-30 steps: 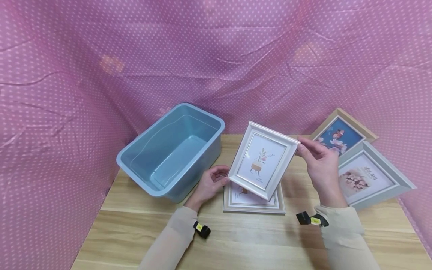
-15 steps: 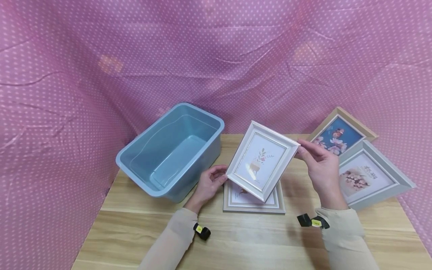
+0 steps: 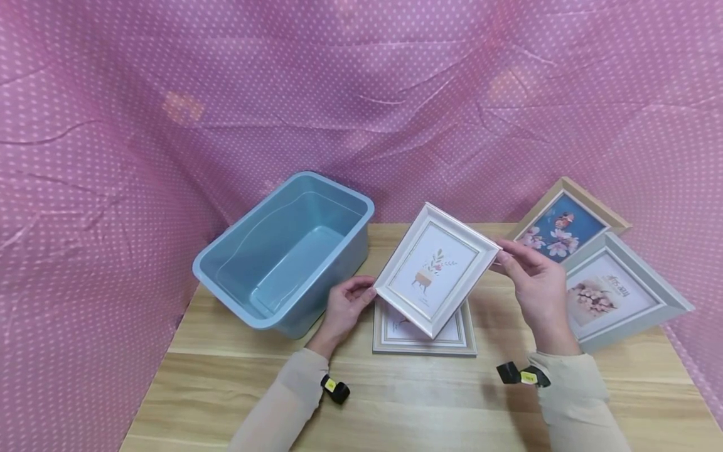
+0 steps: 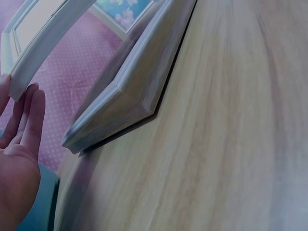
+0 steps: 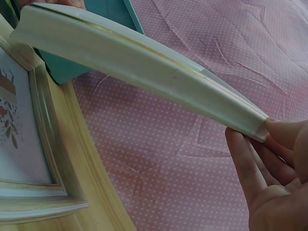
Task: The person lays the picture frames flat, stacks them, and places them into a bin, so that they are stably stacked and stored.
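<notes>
A white picture frame with a plant print (image 3: 432, 276) is held tilted above the table between both hands. My left hand (image 3: 343, 311) pinches its left corner, thumb on one side and fingers behind, as the left wrist view also shows at the frame's edge (image 4: 38, 53). My right hand (image 3: 536, 292) pinches the opposite upper right corner; in the right wrist view its fingers (image 5: 245, 166) lie under the edge. Below lies a beige frame (image 3: 423, 349), flat on the table and partly covered by the raised one.
A blue-grey bin (image 3: 333, 267) stands at the left with nothing visible inside. At the right, a wooden frame with a blue flower picture (image 3: 590, 201) and a grey frame (image 3: 649, 276) sit partly behind my right hand. A pink dotted cloth (image 3: 361, 94) hangs around the wooden table (image 3: 418, 402).
The held white frame has turned slightly clockwise, its left corner shifting left and up with my left hand. Its right corner and my right hand have lowered a little.
</notes>
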